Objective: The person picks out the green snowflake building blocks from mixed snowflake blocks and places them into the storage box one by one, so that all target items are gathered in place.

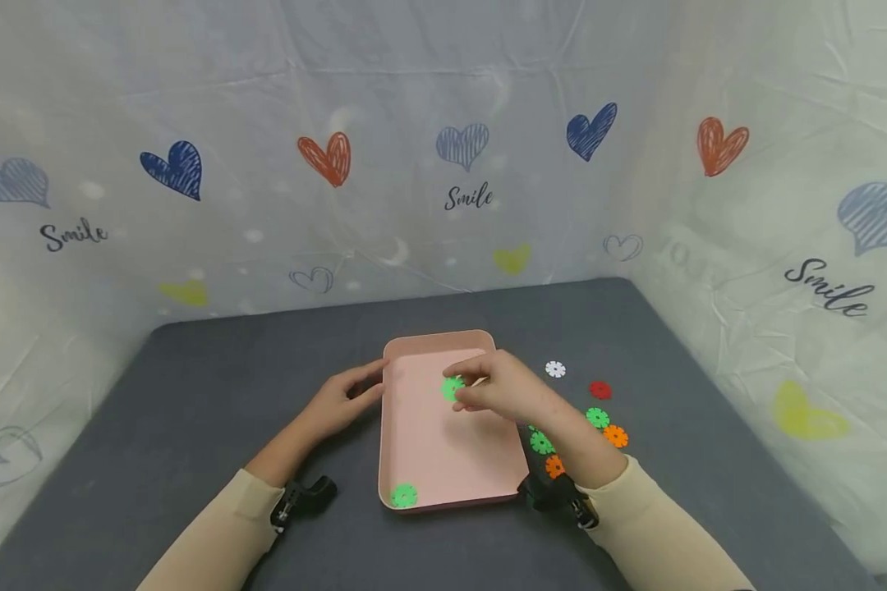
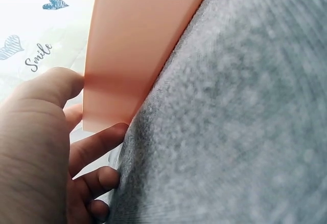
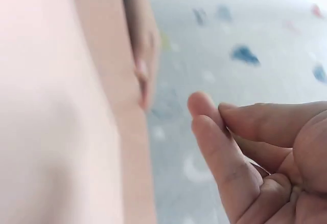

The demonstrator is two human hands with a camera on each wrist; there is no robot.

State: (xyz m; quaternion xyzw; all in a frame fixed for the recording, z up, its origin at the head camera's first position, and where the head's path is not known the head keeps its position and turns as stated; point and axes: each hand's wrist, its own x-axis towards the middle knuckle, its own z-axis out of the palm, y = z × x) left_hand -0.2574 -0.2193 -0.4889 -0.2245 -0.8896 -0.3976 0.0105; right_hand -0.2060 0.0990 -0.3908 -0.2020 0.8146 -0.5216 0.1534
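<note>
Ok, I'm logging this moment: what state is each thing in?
Pink tray: open side up, on the table
Left hand: touching the tray's left side
Right hand: above the tray, fingers bent
Upper green disc: by the right hand's fingertips, unclear if held
Lower green disc: in the tray's near-left corner
White disc: on table
Red disc: on table
Orange discs: on table
Other green discs: on table
Printed backdrop: wrinkled
</note>
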